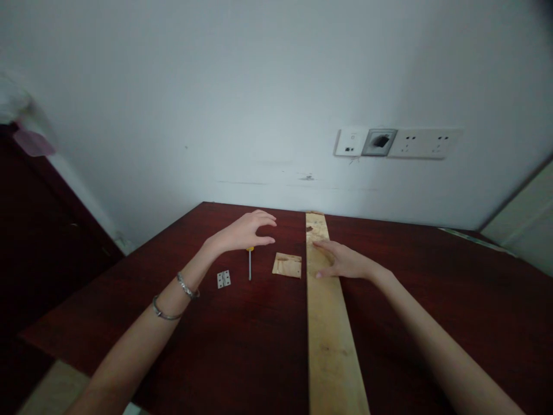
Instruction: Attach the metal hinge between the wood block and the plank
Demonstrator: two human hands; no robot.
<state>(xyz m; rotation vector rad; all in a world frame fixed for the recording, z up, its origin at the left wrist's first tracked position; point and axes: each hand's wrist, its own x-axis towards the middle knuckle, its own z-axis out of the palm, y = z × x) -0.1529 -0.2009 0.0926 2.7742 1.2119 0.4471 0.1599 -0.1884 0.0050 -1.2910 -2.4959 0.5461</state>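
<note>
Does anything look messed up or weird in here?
Yes, a few marks. The wall has dark scuffs low down, just above the table, dirtying its pale paint. The plank has a dark patch near its far end; I can't tell if it's damage or a knot. Nothing looks spilled.

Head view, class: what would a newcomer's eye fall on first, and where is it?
First comes the long, pale plank, running away across the dark red table, with the right hand at its far part. Left of it, the open left hand partly hides the screwdriver. Two bracelets stand out on the left forearm.
</note>
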